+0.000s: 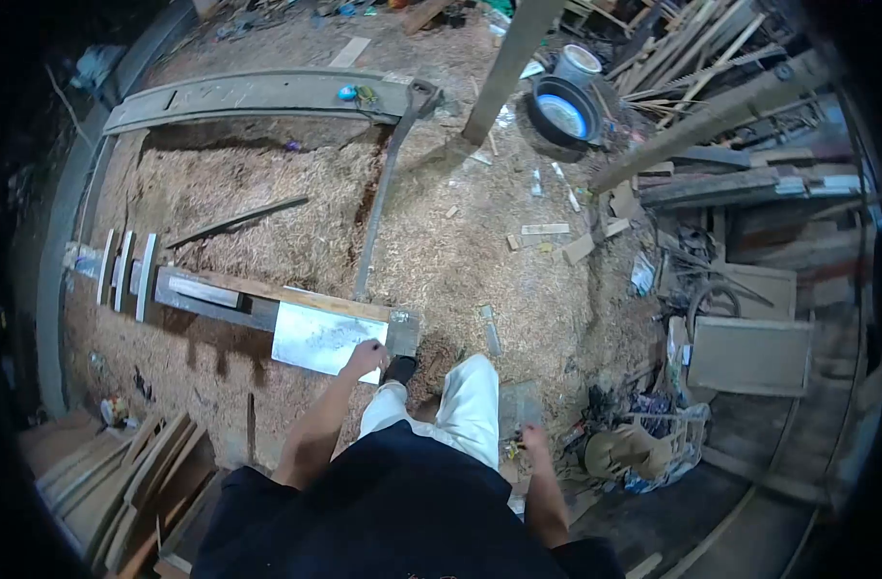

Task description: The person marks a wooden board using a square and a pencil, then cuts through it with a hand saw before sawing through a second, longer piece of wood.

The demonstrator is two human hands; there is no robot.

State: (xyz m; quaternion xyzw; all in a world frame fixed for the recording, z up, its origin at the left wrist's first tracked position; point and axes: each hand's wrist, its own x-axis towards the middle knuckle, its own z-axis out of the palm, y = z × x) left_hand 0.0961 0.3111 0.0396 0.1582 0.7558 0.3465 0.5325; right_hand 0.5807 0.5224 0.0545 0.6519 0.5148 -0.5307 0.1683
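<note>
My left hand [366, 358] is closed, its fingers curled together over the right part of a white sheet [315, 338]. A small dark spot shows at the fingers, but I cannot tell what they hold. The sheet lies across a long narrow plank bench [402, 338] and overhangs its near side. My right hand [534, 439] hangs low beside my right leg, small and blurred, close to a small yellowish thing [512, 450] and a grey slab [520, 405]. One dark shoe [399, 369] is by the bench's right end.
Three pale curved strips [125, 270] lie across the bench's left end. A long saw-like blade [383, 193] leans against a far plank [257, 96]. Wood shavings [441, 251] cover the floor. Boards [142, 482] stack at lower left; a black basin [564, 111] and posts [508, 72] stand ahead.
</note>
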